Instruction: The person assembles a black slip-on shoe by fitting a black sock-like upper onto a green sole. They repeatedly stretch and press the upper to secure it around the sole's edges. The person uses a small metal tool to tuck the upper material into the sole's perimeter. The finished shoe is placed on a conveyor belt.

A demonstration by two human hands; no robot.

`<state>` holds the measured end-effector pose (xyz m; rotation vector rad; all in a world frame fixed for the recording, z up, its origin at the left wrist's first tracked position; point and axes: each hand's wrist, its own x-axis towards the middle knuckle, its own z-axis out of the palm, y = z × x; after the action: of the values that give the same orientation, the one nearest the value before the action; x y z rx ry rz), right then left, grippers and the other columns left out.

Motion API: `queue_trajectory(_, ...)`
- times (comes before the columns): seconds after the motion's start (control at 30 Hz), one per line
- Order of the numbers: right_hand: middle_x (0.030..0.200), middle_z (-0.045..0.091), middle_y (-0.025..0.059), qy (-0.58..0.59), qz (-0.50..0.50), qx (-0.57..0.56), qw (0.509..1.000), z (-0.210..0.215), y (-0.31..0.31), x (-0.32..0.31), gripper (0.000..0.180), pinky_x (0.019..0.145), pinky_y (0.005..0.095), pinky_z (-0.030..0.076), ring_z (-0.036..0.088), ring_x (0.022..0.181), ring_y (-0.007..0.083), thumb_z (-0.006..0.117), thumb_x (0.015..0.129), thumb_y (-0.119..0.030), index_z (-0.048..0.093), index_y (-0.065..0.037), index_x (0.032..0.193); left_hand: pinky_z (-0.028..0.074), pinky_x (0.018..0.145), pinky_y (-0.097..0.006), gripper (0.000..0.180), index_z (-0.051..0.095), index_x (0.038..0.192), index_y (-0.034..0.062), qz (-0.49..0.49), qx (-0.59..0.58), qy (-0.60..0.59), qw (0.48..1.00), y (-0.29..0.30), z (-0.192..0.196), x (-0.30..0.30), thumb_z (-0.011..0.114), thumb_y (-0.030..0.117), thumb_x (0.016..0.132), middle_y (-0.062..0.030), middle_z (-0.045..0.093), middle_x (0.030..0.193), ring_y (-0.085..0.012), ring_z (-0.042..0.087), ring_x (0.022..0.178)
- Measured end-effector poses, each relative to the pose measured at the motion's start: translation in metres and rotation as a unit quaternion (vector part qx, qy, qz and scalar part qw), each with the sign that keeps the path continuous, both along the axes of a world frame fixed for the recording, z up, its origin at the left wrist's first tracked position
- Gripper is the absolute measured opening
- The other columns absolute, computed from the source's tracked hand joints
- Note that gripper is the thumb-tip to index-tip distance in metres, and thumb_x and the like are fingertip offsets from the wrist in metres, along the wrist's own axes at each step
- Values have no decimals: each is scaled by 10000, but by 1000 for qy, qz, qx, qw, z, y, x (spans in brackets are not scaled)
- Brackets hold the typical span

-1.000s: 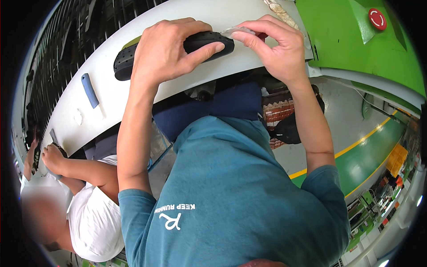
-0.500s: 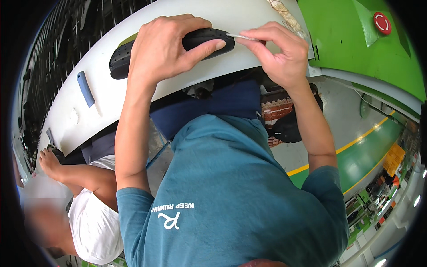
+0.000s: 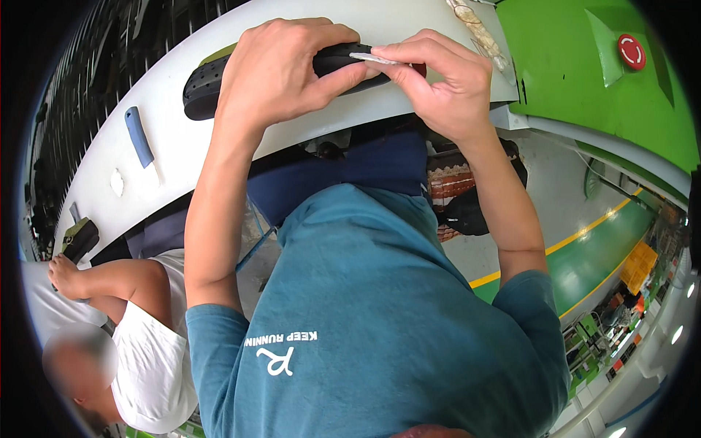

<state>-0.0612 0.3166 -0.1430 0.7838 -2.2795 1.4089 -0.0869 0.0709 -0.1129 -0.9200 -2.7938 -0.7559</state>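
Note:
A long black piece with small holes along its side, apparently a shoe sole (image 3: 202, 91), is at the far edge of my reach over the white table. Behind it shows a strip of olive green. My left hand (image 3: 266, 77) is wrapped over its middle, the thumb along the near side, covering much of it. My right hand (image 3: 453, 87) pinches a thin pale strip (image 3: 372, 58) between thumb and fingers. That strip lies against the sole's right end, close to my left thumb tip. What the strip is cannot be made out.
A blue-handled tool (image 3: 139, 137) and a white scrap (image 3: 117, 182) lie on the white table (image 3: 175, 139). At left, a co-worker's hand (image 3: 66, 276) holds a black and olive piece (image 3: 80, 239). A green machine (image 3: 577, 87) with a red button (image 3: 631, 52) stands right.
My right hand and the pale strip have moved left along the sole, toward my left thumb. The sole has shifted slightly right. The co-worker's black and olive piece has come into fuller view.

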Motion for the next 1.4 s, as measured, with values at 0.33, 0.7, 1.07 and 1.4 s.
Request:
queue_trajectory(0.33, 860, 792, 60, 5, -3, -21, 1000, 2, -6, 1, 225, 582, 291, 515, 717, 699, 144, 892, 848, 45, 872, -83, 1032, 612, 789, -419, 469, 864, 1066, 55, -2, 1, 2, 1000, 2, 1, 1, 887, 487, 887, -128, 837, 1028, -371, 781, 909)
queue_trajectory(0.7, 832, 774, 61, 18, -5, -13, 1000, 4, -5, 1, 222, 583, 292, 510, 668, 654, 148, 894, 857, 36, 867, -84, 1041, 609, 781, -416, 482, 868, 1073, 56, 1, -4, -6, 1000, 3, 4, 3, 882, 502, 891, -121, 840, 1028, -360, 783, 892)
queue_trajectory(1.07, 857, 795, 55, -4, -23, -31, 999, -3, 10, 8, 222, 578, 277, 498, 674, 669, 128, 915, 852, 23, 870, -80, 1043, 607, 781, -416, 468, 867, 1062, 63, 7, -6, -4, 1000, 5, 4, 6, 880, 501, 895, -117, 834, 1010, -358, 776, 889)
queue_trajectory(1.4, 868, 803, 60, 17, -18, -2, 1000, 2, 3, 7, 218, 577, 283, 525, 723, 692, 147, 894, 870, 31, 870, -82, 1055, 612, 794, -419, 473, 870, 1077, 65, 13, -8, 5, 1000, 5, 4, 6, 876, 503, 900, -120, 841, 1039, -365, 780, 900)
